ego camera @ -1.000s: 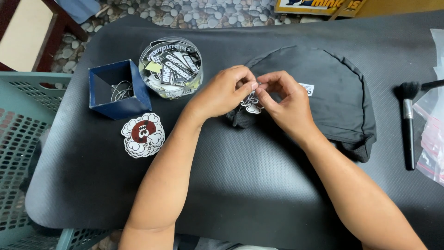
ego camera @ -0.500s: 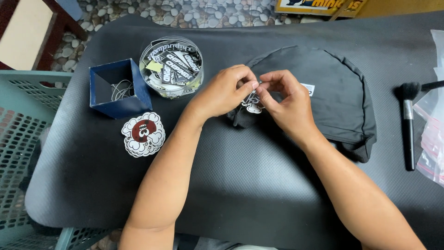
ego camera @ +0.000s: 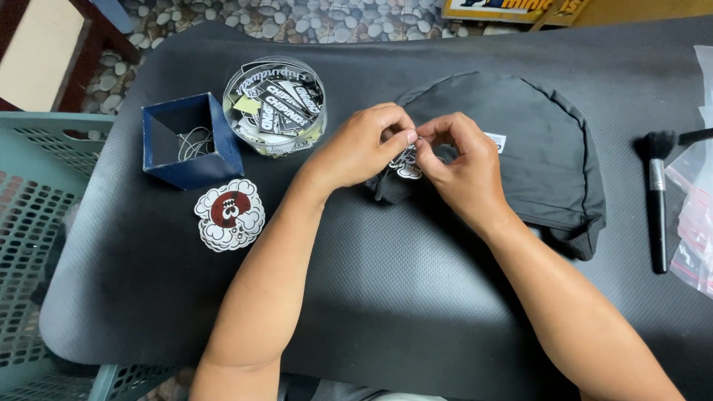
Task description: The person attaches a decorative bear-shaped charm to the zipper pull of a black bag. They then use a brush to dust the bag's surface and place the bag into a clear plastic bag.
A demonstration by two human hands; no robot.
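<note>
Almost nothing has shifted since half a second ago: your two hands stay bunched together at the same spot over the dark fabric, and only the fingertips seem to have worked a little. Your left hand [ego camera: 362, 145] is curled, thumb and forefinger pinched on a small black-and-white tag [ego camera: 407, 166], which sits at the near left edge of the folded black garment [ego camera: 542, 156]. Your right hand [ego camera: 459, 165] meets it from the other side, fingers bent and pinching at the same tag, so that the fingertips of both hands touch or nearly touch; what exactly passes between them is too small to tell. The garment lies on the dark mat [ego camera: 386, 297], its rounded edge toward the far side and a small white label showing just beyond your right hand. Left of your left hand stands a clear round tub [ego camera: 273, 106] filled with black-and-white printed tags, and just beside that a blue square box [ego camera: 191, 141] with a thin metal chain inside. A cloud-shaped sticker [ego camera: 229, 214] with a red centre lies flat near the box, on your side of it. A black brush [ego camera: 656, 200] lies well apart to the right, next to clear plastic bags [ego camera: 694, 208]. A green plastic crate [ego camera: 37, 223] sits at the far left.
</note>
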